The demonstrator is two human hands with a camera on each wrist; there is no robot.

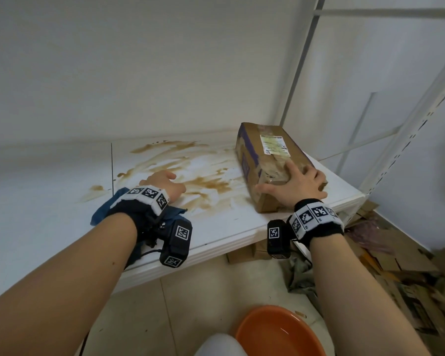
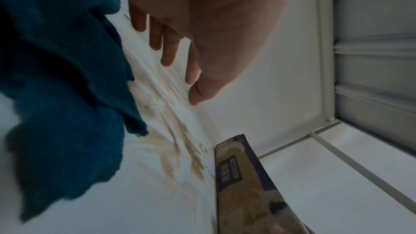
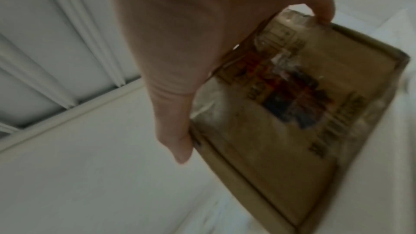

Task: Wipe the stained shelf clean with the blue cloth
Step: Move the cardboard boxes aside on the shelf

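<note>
The white shelf (image 1: 224, 227) carries brown smeared stains (image 1: 203, 185) across its middle. A blue cloth (image 1: 100, 213) lies bunched on the shelf under my left wrist; the left wrist view shows this cloth (image 2: 56, 95) beside the hand, not held. My left hand (image 1: 165, 182) hovers just over the stains with its fingers (image 2: 167, 56) straight and apart. At the shelf's right end my right hand (image 1: 299, 185) grips the near end of a worn cardboard box (image 1: 267, 152), thumb on its left side and fingers over the top. The right wrist view shows that hand (image 3: 191, 60) clasping the box (image 3: 292, 122).
A wall closes the back of the shelf. White slotted uprights (image 1: 419, 129) stand at the right. On the floor below are an orange basin (image 1: 275, 332) and flattened cardboard scraps (image 1: 409, 268). The box's side (image 2: 243, 184) borders the stains on the right.
</note>
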